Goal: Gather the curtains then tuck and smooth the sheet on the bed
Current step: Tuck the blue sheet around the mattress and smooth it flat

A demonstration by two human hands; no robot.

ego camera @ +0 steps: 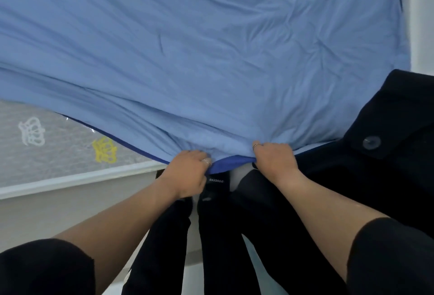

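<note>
Both arms reach forward; the left hand (pixel 189 172) and right hand (pixel 273 158) bunch and grip the sheet (pixel 199 48) hem. The fingertips are buried in the cloth.

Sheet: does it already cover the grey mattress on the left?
No, the grey mattress lies bare beyond the dark blue edge of the sheet.

Left grip (pixel 190 172) and right grip (pixel 273 157) tightly curled, arms outstretched.
</note>
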